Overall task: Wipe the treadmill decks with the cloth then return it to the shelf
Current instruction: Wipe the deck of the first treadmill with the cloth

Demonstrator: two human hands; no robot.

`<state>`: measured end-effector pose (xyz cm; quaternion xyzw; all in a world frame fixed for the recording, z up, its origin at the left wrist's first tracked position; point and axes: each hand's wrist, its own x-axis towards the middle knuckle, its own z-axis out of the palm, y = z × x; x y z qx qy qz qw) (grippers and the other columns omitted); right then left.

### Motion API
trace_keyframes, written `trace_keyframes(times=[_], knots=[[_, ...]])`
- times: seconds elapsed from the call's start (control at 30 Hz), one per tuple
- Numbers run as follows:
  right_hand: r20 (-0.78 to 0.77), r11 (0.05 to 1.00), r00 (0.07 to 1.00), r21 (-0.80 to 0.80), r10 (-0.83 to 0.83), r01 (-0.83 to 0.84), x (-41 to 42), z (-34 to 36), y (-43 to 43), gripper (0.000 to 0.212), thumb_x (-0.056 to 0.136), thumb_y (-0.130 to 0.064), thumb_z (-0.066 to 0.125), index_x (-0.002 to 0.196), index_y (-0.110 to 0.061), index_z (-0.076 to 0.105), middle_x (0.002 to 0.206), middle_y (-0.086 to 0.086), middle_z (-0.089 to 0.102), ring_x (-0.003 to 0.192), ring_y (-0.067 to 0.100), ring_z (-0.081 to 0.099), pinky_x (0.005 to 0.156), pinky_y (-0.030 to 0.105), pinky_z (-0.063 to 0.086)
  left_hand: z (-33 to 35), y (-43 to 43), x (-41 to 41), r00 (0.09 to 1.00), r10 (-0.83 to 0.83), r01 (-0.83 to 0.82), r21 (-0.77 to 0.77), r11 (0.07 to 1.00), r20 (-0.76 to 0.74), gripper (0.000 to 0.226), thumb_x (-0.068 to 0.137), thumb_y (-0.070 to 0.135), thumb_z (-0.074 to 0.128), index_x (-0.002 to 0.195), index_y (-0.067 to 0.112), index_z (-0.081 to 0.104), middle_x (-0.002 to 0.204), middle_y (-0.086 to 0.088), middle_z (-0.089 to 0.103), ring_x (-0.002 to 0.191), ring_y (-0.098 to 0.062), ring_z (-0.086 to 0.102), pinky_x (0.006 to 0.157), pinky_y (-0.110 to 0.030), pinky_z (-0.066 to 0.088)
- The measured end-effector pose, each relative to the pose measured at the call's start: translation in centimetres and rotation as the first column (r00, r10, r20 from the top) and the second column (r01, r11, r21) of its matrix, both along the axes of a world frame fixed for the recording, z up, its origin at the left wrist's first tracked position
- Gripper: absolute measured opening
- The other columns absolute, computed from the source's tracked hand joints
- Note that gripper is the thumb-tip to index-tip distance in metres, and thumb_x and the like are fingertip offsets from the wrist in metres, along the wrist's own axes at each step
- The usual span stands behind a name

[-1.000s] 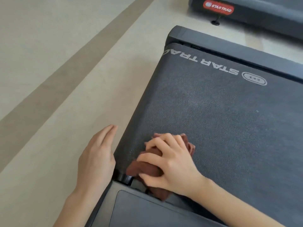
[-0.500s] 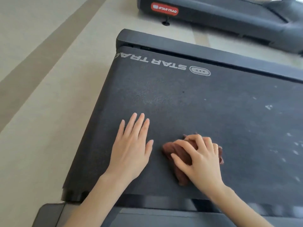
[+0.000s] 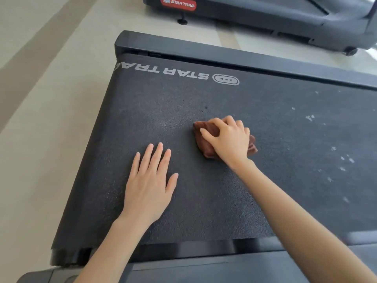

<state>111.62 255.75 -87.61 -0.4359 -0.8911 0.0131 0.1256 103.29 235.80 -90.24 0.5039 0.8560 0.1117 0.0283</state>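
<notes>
A dark grey treadmill deck (image 3: pixel 204 211) with white "STAR TRAC" lettering fills the head view. A bunched brown cloth (image 3: pixel 206 132) lies on the belt near its middle. My right hand (image 3: pixel 228 139) grips the cloth from above, fingers curled over it, pressing it onto the belt. My left hand (image 3: pixel 150 180) rests flat on the belt to the left of the cloth, fingers straight and slightly spread, holding nothing. White specks (image 3: pixel 336 158) dot the belt to the right of the cloth.
A second treadmill (image 3: pixel 265 11) with a red Star Trac badge stands beyond, across a strip of pale floor (image 3: pixel 40 119). The deck's black side rail (image 3: pixel 224 52) runs along its far edge. The near rail (image 3: pixel 204 268) is below my arms.
My right hand has slid the cloth from the belt's near left corner toward the middle and farther away. My left hand moved from the floor side onto the belt and lies flat.
</notes>
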Motion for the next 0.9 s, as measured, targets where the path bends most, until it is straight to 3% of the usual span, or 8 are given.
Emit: trace_keyframes(times=[0.1,0.3,0.37,0.43,0.5,0.57,0.7,0.9], knots=[[0.012,0.999,1.000,0.034,-0.026,0.026,0.6,-0.2,-2.7,0.037,0.087,-0.058,0.047,0.111,-0.033,0.061,0.112,0.003,0.056,0.100,0.032,0.047,0.084,0.042,0.034,0.1,-0.1,0.0,1.000,-0.015,0.015,0.007,1.000,-0.003,0.065,0.091,0.047,0.019,0.145,0.013,0.027,0.154,-0.008,0.022,0.143,-0.026,0.014,0.116,-0.046,0.014],[-0.005,0.898,0.899,0.036,0.439,-0.438,13.5,-0.4,-5.9,0.031,0.084,-0.059,0.051,0.101,-0.036,0.062,0.100,-0.006,0.058,0.086,0.021,0.048,0.072,0.035,0.038,0.9,-0.3,1.8,0.999,-0.055,0.054,-0.116,0.992,0.001,0.075,0.088,0.056,0.028,0.147,0.012,0.015,0.155,-0.017,0.011,0.143,-0.037,0.005,0.114,-0.054,0.010],[0.043,0.953,0.955,0.060,0.295,-0.297,17.8,-0.1,-3.3,0.033,0.083,-0.057,0.053,0.100,-0.032,0.066,0.097,-0.003,0.060,0.085,0.025,0.052,0.071,0.037,0.042,1.1,0.0,3.9,0.993,-0.118,0.109,-0.212,0.971,-0.026,0.080,0.086,0.063,0.017,0.147,0.014,0.000,0.156,-0.019,-0.001,0.142,-0.041,-0.004,0.112,-0.057,0.006],[0.031,0.995,0.996,0.058,-0.079,0.077,21.0,0.5,0.1,0.034,0.084,-0.055,0.056,0.102,-0.029,0.069,0.098,0.003,0.061,0.092,0.033,0.054,0.078,0.042,0.043,1.0,1.3,6.8,0.969,-0.246,0.235,-0.224,0.946,-0.025,0.081,0.084,0.067,0.008,0.145,0.018,-0.011,0.156,-0.015,-0.011,0.141,-0.039,-0.012,0.111,-0.060,0.000],[0.022,0.891,0.890,-0.003,-0.455,0.455,23.7,1.0,3.0,0.036,0.086,-0.054,0.055,0.109,-0.028,0.065,0.108,0.008,0.058,0.104,0.037,0.049,0.088,0.044,0.038,0.7,3.8,9.8,0.921,-0.390,0.386,-0.175,0.906,0.013,0.079,0.085,0.068,0.009,0.146,0.023,-0.012,0.156,-0.010,-0.015,0.141,-0.035,-0.016,0.109,-0.061,-0.005],[0.016,0.769,0.769,-0.029,-0.639,0.639,24.4,0.9,3.6,0.039,0.088,-0.055,0.051,0.112,-0.027,0.062,0.115,0.012,0.055,0.108,0.039,0.047,0.090,0.044,0.035,0.6,6.5,12.3,0.877,-0.480,0.479,-0.129,0.868,0.022,0.078,0.085,0.070,0.012,0.147,0.026,-0.009,0.156,-0.007,-0.015,0.141,-0.034,-0.017,0.107,-0.063,-0.006],[0.002,0.704,0.704,0.024,-0.711,0.710,23.0,-0.3,1.0,0.040,0.090,-0.057,0.045,0.116,-0.030,0.057,0.119,0.011,0.051,0.107,0.038,0.044,0.091,0.045,0.031,0.1,8.8,14.1,0.876,-0.479,0.472,-0.108,0.875,-0.051,0.080,0.081,0.073,0.004,0.148,0.030,0.000,0.158,-0.005,-0.005,0.142,-0.034,-0.014,0.106,-0.065,-0.008],[0.026,0.836,0.836,0.038,-0.548,0.547,22.7,-0.3,-4.8,0.037,0.088,-0.060,0.044,0.116,-0.038,0.055,0.115,0.002,0.052,0.105,0.031,0.044,0.089,0.041,0.031,-0.5,8.6,13.9,0.876,-0.475,0.469,-0.083,0.879,-0.083,0.082,0.077,0.073,-0.004,0.148,0.032,0.003,0.158,-0.004,0.001,0.143,-0.032,-0.009,0.109,-0.061,-0.006]])
